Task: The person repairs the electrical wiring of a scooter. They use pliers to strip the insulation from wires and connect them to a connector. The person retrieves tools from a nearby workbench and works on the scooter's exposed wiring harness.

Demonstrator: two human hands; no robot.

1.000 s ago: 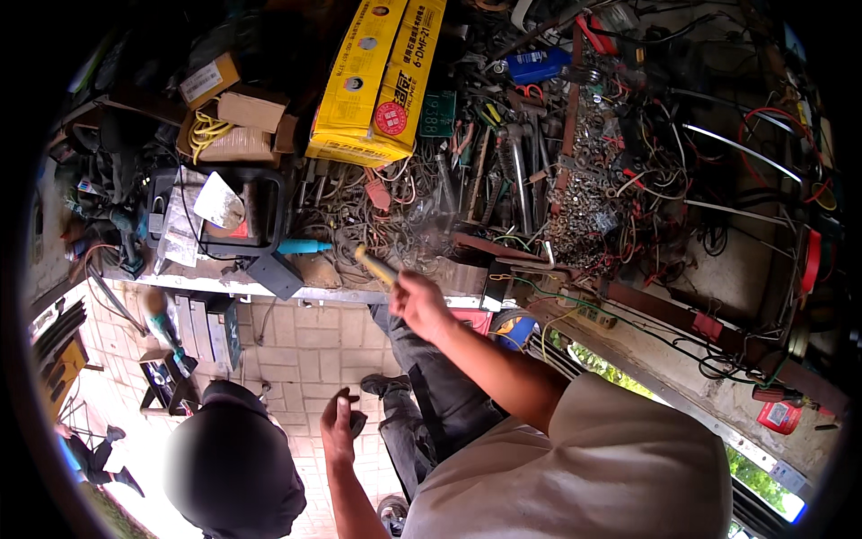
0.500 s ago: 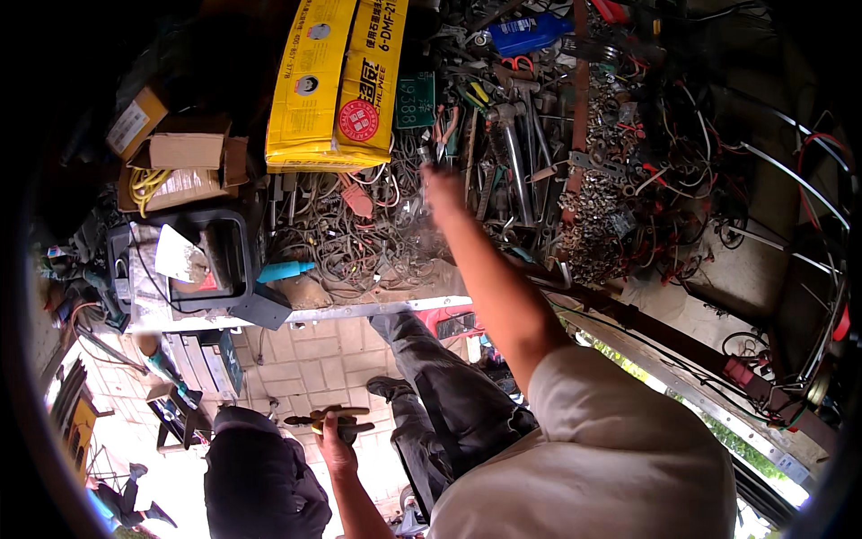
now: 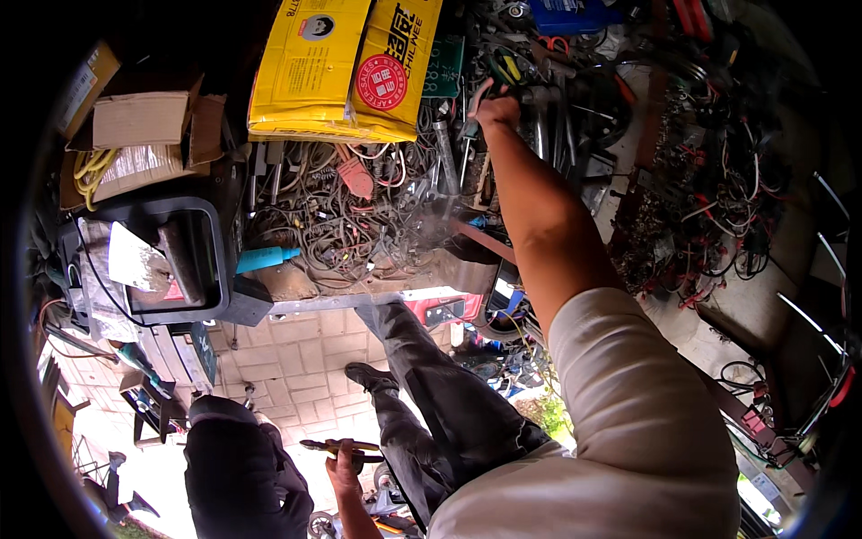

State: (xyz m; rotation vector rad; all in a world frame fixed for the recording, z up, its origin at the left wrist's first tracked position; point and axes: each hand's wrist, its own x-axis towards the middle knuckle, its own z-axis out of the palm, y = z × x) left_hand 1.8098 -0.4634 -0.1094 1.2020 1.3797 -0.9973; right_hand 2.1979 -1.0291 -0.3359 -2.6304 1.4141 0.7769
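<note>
Low in the view, my left hand (image 3: 344, 473) is closed around a pair of pliers (image 3: 364, 446) with yellowish handles, held over the paved floor. My right arm stretches across the bench into the heap of tools. There my right hand (image 3: 499, 110) is closed at a pair of pliers (image 3: 479, 95) with a pinkish handle; its fingers are partly hidden. A screwdriver (image 3: 467, 144) stands just left of that hand. Yellow-and-black handles (image 3: 509, 66) lie just beyond it, and a hammer (image 3: 540, 117) is to its right.
A big yellow box (image 3: 305, 90) sits on the bench, left of the tools. Cables (image 3: 332, 234) and a teal tube (image 3: 268, 259) lie nearer me. An open carton (image 3: 139, 121) and a black bin (image 3: 211, 260) stand at left. A dark seat (image 3: 235, 467) is beside me.
My right hand has moved farther into the tools and closed at the pinkish-handled pliers. The whole view has shifted. My left hand still holds its pliers.
</note>
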